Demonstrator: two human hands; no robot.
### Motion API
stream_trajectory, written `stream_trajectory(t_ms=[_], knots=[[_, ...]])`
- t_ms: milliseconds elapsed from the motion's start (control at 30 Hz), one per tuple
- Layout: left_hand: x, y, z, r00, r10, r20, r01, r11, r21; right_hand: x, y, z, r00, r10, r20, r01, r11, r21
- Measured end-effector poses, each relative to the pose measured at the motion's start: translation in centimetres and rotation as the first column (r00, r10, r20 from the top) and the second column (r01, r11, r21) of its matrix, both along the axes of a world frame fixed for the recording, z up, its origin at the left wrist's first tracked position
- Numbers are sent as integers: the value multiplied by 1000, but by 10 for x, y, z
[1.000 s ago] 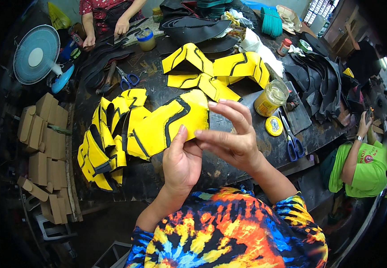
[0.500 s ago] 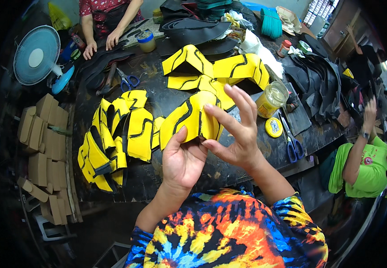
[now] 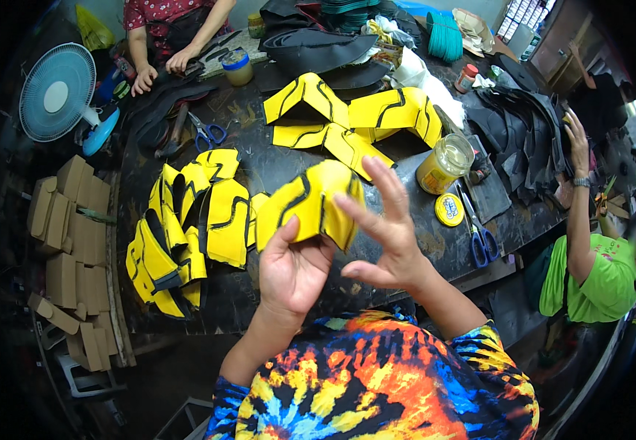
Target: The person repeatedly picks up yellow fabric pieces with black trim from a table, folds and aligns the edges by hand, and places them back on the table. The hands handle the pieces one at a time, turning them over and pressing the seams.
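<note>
A folded yellow piece with black curved lines [image 3: 311,202], like a shoe upper, is held up over the table. My left hand [image 3: 294,271] grips its lower edge, thumb in front and fingers behind. Beside it, my right hand [image 3: 388,235] has its fingers spread, the index fingertip at or near the piece's right side; whether it touches is unclear. More such yellow pieces [image 3: 395,110] lie just beyond my hands. To the left is a loose pile of yellow pieces [image 3: 226,224].
A glass jar of yellowish paste [image 3: 446,163], its yellow lid [image 3: 449,210] and blue-handled scissors [image 3: 484,246] lie to the right. Another pair of scissors [image 3: 208,133] rests far left, near a lidded jar [image 3: 238,70]. Stacked black pieces [image 3: 516,132] cover the right side. Two co-workers are nearby.
My left hand has raised the yellow piece slightly toward me and left. My right thumb has come away from its lower edge. The right co-worker's arm has reached toward the black pieces.
</note>
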State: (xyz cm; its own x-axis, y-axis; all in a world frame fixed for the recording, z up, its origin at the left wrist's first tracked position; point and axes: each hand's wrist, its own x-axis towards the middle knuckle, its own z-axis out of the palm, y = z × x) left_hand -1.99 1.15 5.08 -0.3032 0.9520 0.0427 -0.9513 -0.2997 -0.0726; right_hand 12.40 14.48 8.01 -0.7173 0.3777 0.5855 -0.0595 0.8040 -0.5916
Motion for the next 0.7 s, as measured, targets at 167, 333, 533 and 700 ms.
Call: stream_trajectory(t_ms=[167, 333, 533, 700], knots=[[-6, -10, -3, 997, -38, -74, 38, 999, -4, 9, 13, -10, 956, 248, -159, -254, 967, -20], [-37, 4, -8, 959, -79, -274, 37, 987, -154, 5, 43, -45, 912, 340, -227, -349, 359, -866], [-113, 40, 10, 658, 142, -740, -469, 845, -255, -40, 92, -60, 982, 101, -162, -189, 620, -761], [-113, -5, 12, -60, 184, -981, -893, 430, 135, -68, 134, -91, 909, -280, 307, 364, 895, -260]])
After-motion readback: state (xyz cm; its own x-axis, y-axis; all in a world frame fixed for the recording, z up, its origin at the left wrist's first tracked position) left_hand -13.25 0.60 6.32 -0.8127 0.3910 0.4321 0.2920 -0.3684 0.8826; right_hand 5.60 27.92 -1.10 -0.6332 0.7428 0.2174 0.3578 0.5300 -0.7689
